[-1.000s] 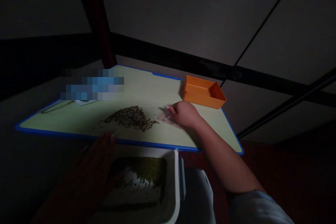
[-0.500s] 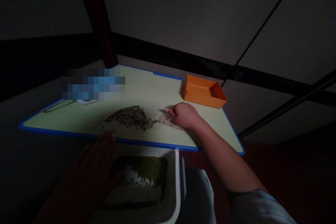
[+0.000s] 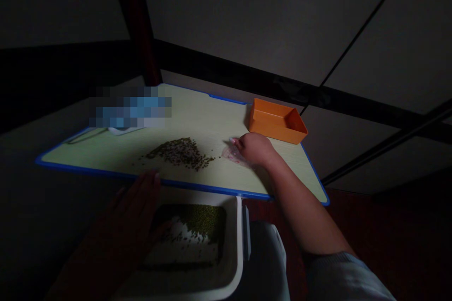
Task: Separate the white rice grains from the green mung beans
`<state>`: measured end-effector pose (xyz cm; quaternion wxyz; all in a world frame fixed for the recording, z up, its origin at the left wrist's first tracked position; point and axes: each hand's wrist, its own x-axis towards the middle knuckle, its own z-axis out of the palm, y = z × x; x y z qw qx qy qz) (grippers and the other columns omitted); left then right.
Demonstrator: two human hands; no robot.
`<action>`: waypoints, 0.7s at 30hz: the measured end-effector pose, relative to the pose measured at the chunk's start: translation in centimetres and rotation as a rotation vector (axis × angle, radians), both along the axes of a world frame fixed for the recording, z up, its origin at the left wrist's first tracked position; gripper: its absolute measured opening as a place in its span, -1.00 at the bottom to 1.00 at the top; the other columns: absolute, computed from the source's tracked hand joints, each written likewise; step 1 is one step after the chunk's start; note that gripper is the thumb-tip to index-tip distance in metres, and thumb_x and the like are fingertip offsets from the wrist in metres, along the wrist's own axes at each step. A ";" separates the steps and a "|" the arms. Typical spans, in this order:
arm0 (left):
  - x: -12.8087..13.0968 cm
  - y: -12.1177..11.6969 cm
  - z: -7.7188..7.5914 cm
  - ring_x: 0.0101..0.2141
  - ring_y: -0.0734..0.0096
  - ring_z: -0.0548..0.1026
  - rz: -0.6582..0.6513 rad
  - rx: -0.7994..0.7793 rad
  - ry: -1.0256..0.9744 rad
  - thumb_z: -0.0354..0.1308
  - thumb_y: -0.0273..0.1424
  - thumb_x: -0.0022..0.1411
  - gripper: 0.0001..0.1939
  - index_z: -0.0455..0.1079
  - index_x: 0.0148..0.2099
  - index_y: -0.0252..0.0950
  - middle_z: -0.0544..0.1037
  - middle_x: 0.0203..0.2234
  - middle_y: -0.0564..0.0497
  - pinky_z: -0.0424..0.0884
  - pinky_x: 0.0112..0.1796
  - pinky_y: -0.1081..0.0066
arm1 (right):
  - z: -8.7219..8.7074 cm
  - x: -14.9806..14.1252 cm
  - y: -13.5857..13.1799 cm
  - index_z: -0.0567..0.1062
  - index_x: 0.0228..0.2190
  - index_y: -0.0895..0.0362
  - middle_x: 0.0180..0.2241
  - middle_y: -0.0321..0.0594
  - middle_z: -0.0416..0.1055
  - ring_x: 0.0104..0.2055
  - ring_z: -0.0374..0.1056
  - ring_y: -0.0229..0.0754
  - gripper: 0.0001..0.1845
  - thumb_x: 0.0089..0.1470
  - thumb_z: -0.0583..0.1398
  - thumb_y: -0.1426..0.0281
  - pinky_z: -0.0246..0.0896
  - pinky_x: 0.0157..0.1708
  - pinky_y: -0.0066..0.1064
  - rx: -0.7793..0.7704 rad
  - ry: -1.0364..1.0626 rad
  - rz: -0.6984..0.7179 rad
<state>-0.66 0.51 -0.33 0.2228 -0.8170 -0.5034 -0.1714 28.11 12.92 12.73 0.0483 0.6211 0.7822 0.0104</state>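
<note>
A loose pile of small dark green beans or seeds (image 3: pixel 181 151) is spread over the pale table top (image 3: pixel 197 115). To its right, my right hand (image 3: pixel 256 148) is closed, its thumb side toward the pile. Those fingers pinch a thin see-through plastic piece (image 3: pixel 233 154) with pinkish marks, lying low against the surface; its exact kind is unclear. My left hand (image 3: pixel 136 211), dim in shadow, has its fingers stretched out near the table's front edge, above the left side of a white tub (image 3: pixel 237 249). Inside the tub lie more green beans (image 3: pixel 206 220).
An orange rectangular box (image 3: pixel 268 127) stands at the table's back right. A blurred-out blue patch (image 3: pixel 137 108) covers something on a white base at the back left. Dark cabinet panels (image 3: pixel 240 23) rise behind. My knee (image 3: pixel 268 254) is beside the tub.
My right hand has slid slightly right with the plastic piece, widening the gap to the pile. The whole view has shifted a little. My left hand stays near the front edge.
</note>
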 end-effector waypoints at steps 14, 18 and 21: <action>-0.1 0.1 -0.1 0.27 -0.15 0.14 -0.015 -0.021 -0.028 -0.20 -0.01 0.23 -0.16 -0.33 0.38 -0.39 0.05 0.32 -0.36 0.24 0.11 -0.09 | -0.3 -0.5 -0.3 0.61 -0.33 0.21 -0.36 0.04 0.54 -0.37 0.37 -0.15 -0.39 0.29 -0.11 0.14 -0.07 -0.47 -0.38 0.050 0.075 0.061; 0.1 0.1 0.1 0.27 -0.15 0.14 -0.012 -0.016 -0.047 -0.20 0.00 0.22 -0.15 -0.34 0.38 -0.36 0.02 0.34 -0.33 0.26 0.09 -0.09 | -0.6 -1.0 -0.6 0.61 -0.35 0.20 -0.37 0.03 0.54 -0.40 0.33 -0.18 -0.38 0.29 -0.11 0.12 -0.10 -0.46 -0.37 0.046 0.095 0.118; 0.1 0.1 0.2 0.27 -0.15 0.15 -0.018 -0.006 -0.044 -0.21 -0.02 0.23 -0.17 -0.33 0.38 -0.37 0.02 0.34 -0.34 0.26 0.09 -0.10 | -0.5 -1.1 -0.7 0.60 -0.35 0.20 -0.37 0.01 0.53 -0.40 0.31 -0.20 -0.39 0.30 -0.11 0.13 -0.11 -0.46 -0.38 0.047 0.116 0.124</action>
